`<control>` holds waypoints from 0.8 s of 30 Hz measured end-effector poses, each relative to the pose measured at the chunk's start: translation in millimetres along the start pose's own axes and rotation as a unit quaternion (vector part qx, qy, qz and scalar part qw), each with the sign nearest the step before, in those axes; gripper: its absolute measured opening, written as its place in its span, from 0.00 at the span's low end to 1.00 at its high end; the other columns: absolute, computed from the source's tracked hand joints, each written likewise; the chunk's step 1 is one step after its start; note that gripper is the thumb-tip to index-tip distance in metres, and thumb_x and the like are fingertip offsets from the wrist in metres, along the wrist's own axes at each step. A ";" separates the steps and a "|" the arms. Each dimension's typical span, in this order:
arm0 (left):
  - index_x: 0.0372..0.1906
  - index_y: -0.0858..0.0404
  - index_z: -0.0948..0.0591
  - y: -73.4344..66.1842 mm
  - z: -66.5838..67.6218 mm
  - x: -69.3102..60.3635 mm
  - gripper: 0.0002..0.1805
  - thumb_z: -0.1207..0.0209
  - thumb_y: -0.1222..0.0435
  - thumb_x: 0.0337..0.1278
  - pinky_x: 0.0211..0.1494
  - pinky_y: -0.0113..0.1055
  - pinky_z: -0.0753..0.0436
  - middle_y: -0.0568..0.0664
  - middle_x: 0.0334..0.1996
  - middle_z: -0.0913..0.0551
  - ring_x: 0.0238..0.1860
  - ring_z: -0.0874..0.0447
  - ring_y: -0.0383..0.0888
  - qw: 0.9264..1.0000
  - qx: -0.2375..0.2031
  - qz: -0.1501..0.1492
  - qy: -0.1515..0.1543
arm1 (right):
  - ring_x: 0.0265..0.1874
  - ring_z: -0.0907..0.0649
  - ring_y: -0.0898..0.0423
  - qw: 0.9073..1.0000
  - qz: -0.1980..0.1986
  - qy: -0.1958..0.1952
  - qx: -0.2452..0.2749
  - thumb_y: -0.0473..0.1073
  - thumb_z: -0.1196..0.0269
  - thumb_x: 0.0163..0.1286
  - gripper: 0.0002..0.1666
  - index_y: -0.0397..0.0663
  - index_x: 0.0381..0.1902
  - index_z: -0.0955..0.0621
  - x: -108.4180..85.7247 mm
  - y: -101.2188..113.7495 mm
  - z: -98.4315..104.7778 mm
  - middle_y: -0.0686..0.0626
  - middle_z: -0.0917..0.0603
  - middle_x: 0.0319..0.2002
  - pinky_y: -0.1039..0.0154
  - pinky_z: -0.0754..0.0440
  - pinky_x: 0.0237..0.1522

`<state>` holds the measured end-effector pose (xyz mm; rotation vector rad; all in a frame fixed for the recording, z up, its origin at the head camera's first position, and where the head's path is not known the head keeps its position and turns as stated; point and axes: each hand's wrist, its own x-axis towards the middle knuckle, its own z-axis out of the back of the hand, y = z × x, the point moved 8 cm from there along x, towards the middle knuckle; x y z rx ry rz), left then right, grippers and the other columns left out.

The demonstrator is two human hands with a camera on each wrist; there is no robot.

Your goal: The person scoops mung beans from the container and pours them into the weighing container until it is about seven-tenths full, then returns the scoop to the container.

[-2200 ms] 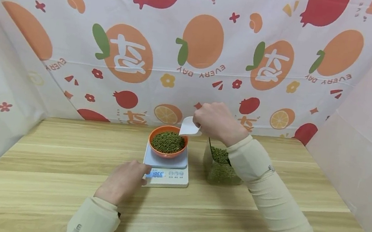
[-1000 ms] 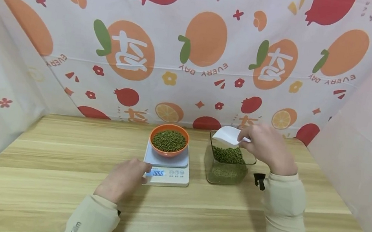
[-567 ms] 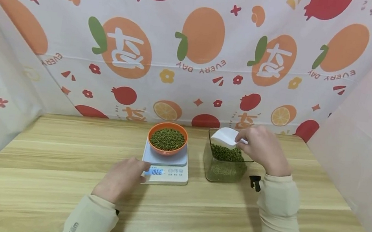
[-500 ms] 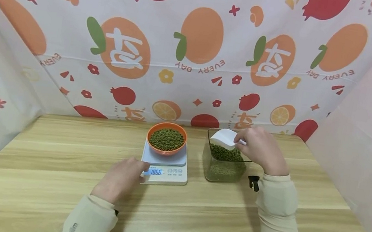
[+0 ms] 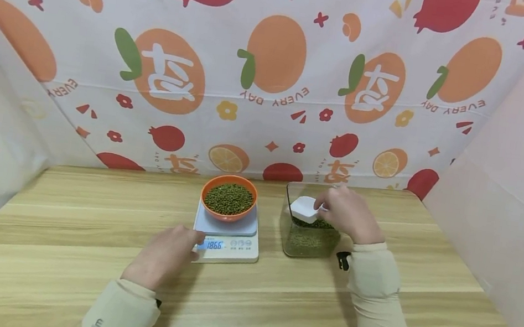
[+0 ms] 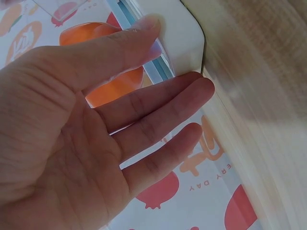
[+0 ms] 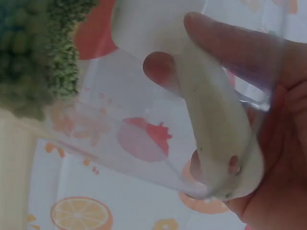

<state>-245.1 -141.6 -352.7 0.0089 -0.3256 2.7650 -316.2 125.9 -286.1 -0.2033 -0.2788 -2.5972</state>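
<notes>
My right hand point(image 5: 349, 215) pinches the handle of a white scoop point(image 5: 304, 209), whose head is inside the clear container point(image 5: 308, 242) of green mung beans point(image 5: 315, 223). In the right wrist view the thumb and fingers lie around the scoop handle point(image 7: 216, 129), seen through the clear wall. My left hand point(image 5: 163, 256) rests at the left front corner of a white kitchen scale point(image 5: 229, 255), fingers fairly straight; in the left wrist view its thumb and fingertips touch the scale's casing point(image 6: 184, 38). On the scale, an orange bowl point(image 5: 226, 217) holds more mung beans point(image 5: 229, 198). The display reads 186.6.
The container stands right of the scale, a small gap between them. Both are toward the back of a wooden table point(image 5: 241, 311). A fruit-patterned curtain point(image 5: 266, 130) hangs behind, with pale sheets on both sides.
My right hand has brought the scoop from beside the bowl over to the container, then lowered it inside. The left hand stays at the scale, and the reading is unchanged.
</notes>
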 end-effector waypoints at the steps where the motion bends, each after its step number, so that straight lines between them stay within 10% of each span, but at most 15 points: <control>1: 0.37 0.63 0.14 0.1 -0.1 0.0 0.09 0.29 0.74 0.51 0.34 0.43 0.20 0.51 0.30 0.16 0.28 0.23 0.44 1.000 0.000 -0.001 -0.001 | 0.34 0.16 0.51 1.000 0.000 0.002 -0.001 0.34 0.28 0.62 0.03 0.42 0.35 0.10 0.2 -0.2 -2.0 0.47 0.11 0.35 0.54 0.17 0.36; 24: 0.38 0.64 0.15 -4.8 3.6 -1.9 0.09 0.27 0.70 0.52 0.37 0.45 0.17 0.52 0.31 0.15 0.31 0.18 0.46 1.000 0.003 -0.012 0.010 | 0.34 0.16 0.50 1.000 -0.002 -0.007 0.008 0.35 0.30 0.63 0.08 0.37 0.40 0.12 -5.7 -3.1 -7.6 0.44 0.12 0.36 0.52 0.18 0.39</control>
